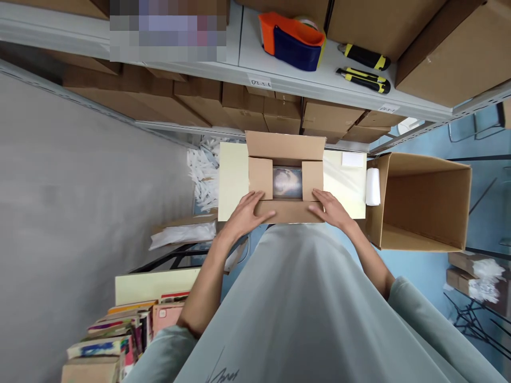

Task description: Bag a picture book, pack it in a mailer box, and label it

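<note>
A cardboard box (286, 146) sits in front of me with its far flap raised. Its two side flaps are folded inward, and the near flap tilts toward my body. Between the side flaps a dark, glossy picture-like surface (287, 183) shows inside; what it belongs to I cannot make out. My left hand (248, 213) rests on the near left corner, fingers on the side flap and thumb stretched over the near flap. On the near right corner lies my right hand (332, 208), fingers and thumb apart. Both hands are open and touch the cardboard.
The box stands on a pale yellow table (233, 181). To the right are a white roll (372, 186) and a large open carton (425, 202). A shelf above holds a tape dispenser (293, 42) and two utility knives (365, 80). Books (120, 330) stand lower left.
</note>
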`<state>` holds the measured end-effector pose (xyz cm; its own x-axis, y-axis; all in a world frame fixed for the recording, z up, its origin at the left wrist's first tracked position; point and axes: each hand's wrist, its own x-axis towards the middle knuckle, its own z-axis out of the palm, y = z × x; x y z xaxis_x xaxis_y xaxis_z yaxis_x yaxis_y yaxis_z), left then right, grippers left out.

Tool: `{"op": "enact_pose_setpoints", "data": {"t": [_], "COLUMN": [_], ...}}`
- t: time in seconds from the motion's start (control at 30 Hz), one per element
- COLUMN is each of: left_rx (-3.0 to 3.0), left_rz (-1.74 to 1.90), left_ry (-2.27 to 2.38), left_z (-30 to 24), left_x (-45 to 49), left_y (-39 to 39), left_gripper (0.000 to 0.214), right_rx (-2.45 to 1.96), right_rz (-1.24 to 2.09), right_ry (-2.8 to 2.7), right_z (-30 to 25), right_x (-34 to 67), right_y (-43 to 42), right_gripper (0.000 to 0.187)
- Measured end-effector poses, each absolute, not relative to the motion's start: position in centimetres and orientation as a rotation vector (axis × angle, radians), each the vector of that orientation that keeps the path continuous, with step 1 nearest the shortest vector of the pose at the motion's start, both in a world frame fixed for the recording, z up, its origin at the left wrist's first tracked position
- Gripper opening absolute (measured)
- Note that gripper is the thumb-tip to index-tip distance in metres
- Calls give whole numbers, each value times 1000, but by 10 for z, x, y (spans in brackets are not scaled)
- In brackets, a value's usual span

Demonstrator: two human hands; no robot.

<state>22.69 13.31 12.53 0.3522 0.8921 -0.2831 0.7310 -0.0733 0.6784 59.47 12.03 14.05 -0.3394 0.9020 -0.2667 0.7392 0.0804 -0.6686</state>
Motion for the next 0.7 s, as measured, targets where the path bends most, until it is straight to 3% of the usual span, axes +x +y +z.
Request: {"op": "enact_pose_setpoints", "data": {"t": [0.1, 0.17, 0.23, 0.33, 0.4, 0.47, 0.53, 0.7], "left_rx": [1833, 1831, 1814, 1692, 1610, 1616, 1657, 1723], "left_rz": [105, 92, 150, 302, 418, 518, 558, 545], "left_ry": [1282, 1231, 1220, 1197, 1233, 1382, 1545, 1518], "left_z": [117, 114, 113, 112, 106, 96, 83, 68], "left_x": [213, 205, 197, 189, 187, 189, 194, 211], "left_y": [133, 135, 139, 151, 163, 177, 192, 244], "left_gripper": [118, 118, 107, 91, 88, 94, 110, 162], "right_rx": [-1574, -1545, -1547, -1548, -1586, -1736, -1947, -1991], "right_rz": [1280, 1316, 1298, 1297, 1317, 1213, 997, 862], "right_ry": [-2310, -2356, -2350, -2227, -2097, -1987, -1906, -1825], "right_z": [133, 132, 134, 142, 143, 139, 130, 107], "right_x": [613, 621, 624, 623, 620, 615, 610, 599], "right_y": [121, 120, 120, 125, 132, 142, 155, 207], "right_gripper": [113, 118, 109, 74, 53, 45, 56, 130]}}
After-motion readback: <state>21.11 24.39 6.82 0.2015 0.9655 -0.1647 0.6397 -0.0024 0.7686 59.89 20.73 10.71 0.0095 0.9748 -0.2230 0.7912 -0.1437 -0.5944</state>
